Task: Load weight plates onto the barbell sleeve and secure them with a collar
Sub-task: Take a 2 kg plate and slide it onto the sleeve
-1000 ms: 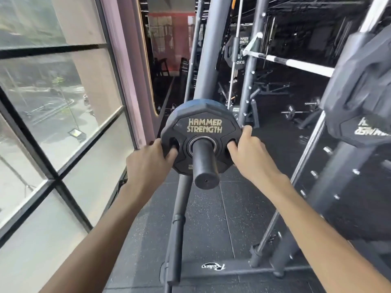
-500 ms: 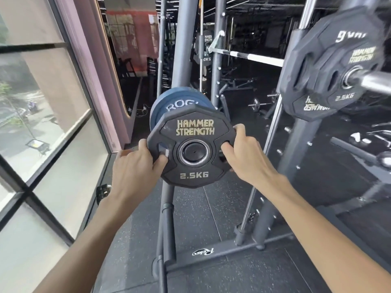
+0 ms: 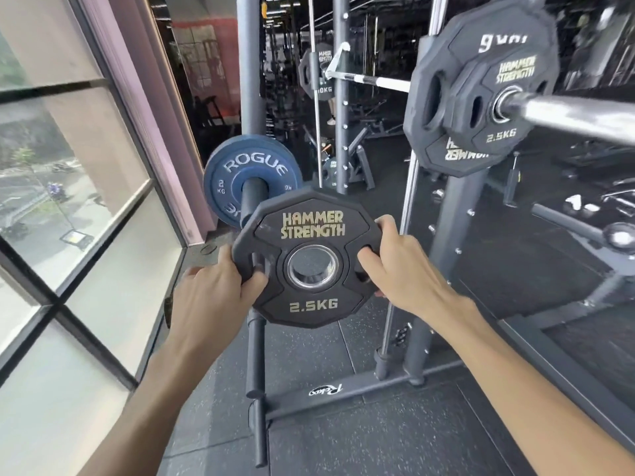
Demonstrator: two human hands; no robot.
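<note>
Held black plate (image 3: 309,259): "HAMMER STRENGTH", "2.5KG". Blue plate (image 3: 252,180): "ROGUE". Plate on barbell (image 3: 505,97): "2.5KG".

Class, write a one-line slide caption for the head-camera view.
Both hands, left hand and right hand, hold a 2.5 kg plate clear of the storage peg carrying a blue plate.

Both forearms were bare, no sleeves in view. Left hand (image 3: 214,300) and right hand (image 3: 405,269) wore no gloves, rings, or watch.
</note>
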